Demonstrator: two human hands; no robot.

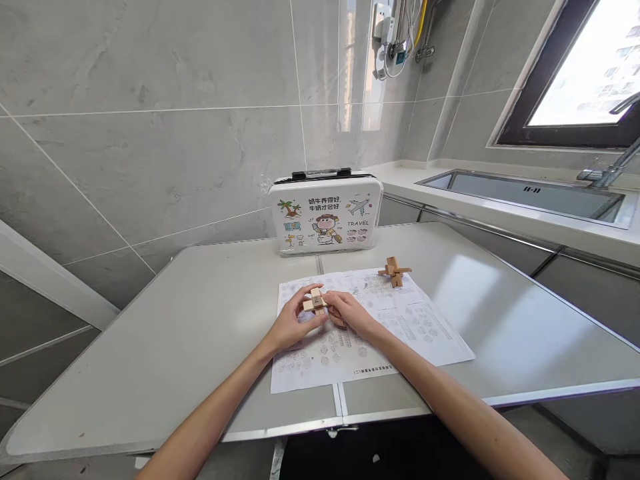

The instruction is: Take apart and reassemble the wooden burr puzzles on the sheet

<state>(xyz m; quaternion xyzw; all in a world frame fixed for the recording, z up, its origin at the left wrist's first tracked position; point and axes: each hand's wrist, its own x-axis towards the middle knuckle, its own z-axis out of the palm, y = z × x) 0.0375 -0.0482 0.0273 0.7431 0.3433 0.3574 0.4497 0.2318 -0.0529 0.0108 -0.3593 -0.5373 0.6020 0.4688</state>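
Note:
A small wooden burr puzzle [316, 301] of light crossed bars, one marked with a dark character, is held between my two hands above a printed sheet [300, 380]. My left hand [293, 323] curls round its left side, with the fingers behind and the thumb in front. On the right, my right hand [350, 311] pinches the puzzle's right end, its fingers bent under. The hands hide part of the puzzle. A second, darker wooden burr puzzle [395, 271] rests on the sheet's far right corner, apart from both hands.
A white folding table [200, 360] carries the sheet. At its back stands a white cartoon-printed case [325, 213] with a black handle, against the tiled wall. Beyond the table on the right is a counter with a sink [530, 190] and tap [610, 170].

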